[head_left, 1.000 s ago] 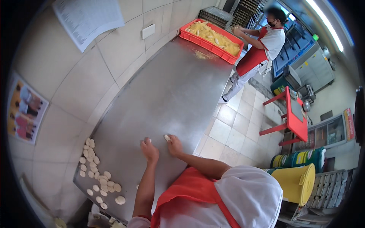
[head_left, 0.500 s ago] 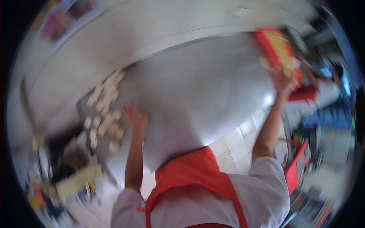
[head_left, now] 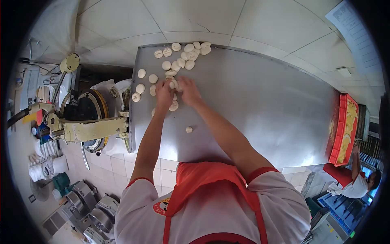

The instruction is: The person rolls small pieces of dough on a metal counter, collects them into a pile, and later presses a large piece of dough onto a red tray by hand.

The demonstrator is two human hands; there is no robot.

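Note:
My left hand (head_left: 165,95) and my right hand (head_left: 189,91) are close together near the left end of the metal worktable (head_left: 252,101). Between them is a pale dough ball (head_left: 173,84), partly covered by my fingers. The left hand's fingers close on it from the left, and the right hand's fingers press round it from the right. More dough balls (head_left: 189,48) lie in a loose cluster toward the wall, some touching. Others are spread to the left, such as one dough ball (head_left: 141,73). A small dough scrap (head_left: 189,129) sits alone nearer me.
At the table's right end is a red crate (head_left: 344,130) with yellowish contents. A co-worker (head_left: 357,183) is beyond it. Left of the table stands a cream-coloured machine (head_left: 93,129) with a round dark plate. A tiled wall (head_left: 195,20) runs along the far edge.
My right hand has left the red crate at the right and come over to the dough balls. My left hand, spread before, has closed on a dough ball. The view has turned.

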